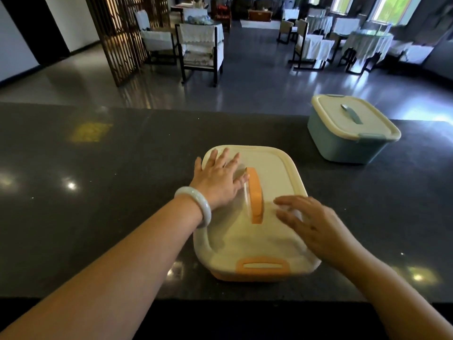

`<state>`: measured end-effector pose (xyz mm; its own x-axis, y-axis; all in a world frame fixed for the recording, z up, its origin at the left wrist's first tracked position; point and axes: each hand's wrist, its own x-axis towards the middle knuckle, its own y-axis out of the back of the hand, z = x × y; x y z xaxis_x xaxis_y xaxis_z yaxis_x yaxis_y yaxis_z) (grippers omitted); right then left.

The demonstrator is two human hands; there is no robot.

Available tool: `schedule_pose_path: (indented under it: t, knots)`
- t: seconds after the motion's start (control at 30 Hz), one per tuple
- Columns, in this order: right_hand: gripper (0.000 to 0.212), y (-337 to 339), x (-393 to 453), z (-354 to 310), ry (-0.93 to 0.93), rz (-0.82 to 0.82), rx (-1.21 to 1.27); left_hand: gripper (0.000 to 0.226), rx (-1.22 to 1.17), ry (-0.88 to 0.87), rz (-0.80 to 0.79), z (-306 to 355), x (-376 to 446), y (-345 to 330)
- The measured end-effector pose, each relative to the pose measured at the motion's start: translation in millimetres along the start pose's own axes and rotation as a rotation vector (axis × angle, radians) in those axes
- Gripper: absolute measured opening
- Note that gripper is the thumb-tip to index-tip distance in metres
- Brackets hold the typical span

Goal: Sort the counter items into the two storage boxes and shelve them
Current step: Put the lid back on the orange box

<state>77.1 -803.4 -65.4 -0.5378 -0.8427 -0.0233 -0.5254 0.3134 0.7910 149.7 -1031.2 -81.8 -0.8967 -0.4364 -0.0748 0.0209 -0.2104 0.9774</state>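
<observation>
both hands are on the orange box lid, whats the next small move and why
Probably press the lid down, then snap the front orange latch. The left hand and right hand lie flat on the orange box; the blue box already looks closed.

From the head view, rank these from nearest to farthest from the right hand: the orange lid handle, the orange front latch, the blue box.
1. Orange lid handle: just left of the right hand, mid-lid.
2. Orange front latch: on the lid's near edge, lower left of the hand.
3. Blue box: far right of the counter.

Both hands lie flat, fingers spread (left (217, 179), right (311, 225)).
</observation>
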Motion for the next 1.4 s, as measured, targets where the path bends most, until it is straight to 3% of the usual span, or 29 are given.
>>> schedule_pose_path:
  t: [0.13,0.27,0.5,0.63,0.73,1.07,1.23,1.4]
  knots:
    - [0.043,14.3,59.7,5.4,-0.032,0.156,-0.023,0.062,0.085,-0.059,-0.057,-1.0,21.1,-6.5]
    - [0.05,25.5,136.5,13.3,-0.038,0.144,-0.081,0.061,0.136,-0.082,-0.048,-4.0,21.0,-16.8]
    - [0.047,22.8,233.5,28.5,-0.143,-0.299,-0.144,0.059,0.047,-0.067,-0.052,-2.4,20.2,-14.2]
    - [0.026,27.2,244.5,37.1,-0.116,-0.376,-0.003,0.06,0.049,-0.056,-0.034,-3.4,20.9,-15.1]
    - [0.012,23.9,240.0,42.2,-0.036,-0.301,0.07,0.059,0.017,-0.044,-0.025,-3.9,21.8,-14.8]
    - [0.01,20.6,230.4,46.7,0.045,-0.156,0.169,0.064,-0.023,0.005,0.04,-2.8,20.3,-14.1]
    - [0.013,20.8,222.8,48.4,0.049,0.02,0.347,0.061,-0.01,-0.007,0.079,-4.5,20.6,-15.9]
    - [0.009,14.2,208.3,48.6,0.123,0.046,0.226,0.059,-0.006,-0.019,0.084,-3.6,19.7,-14.3]
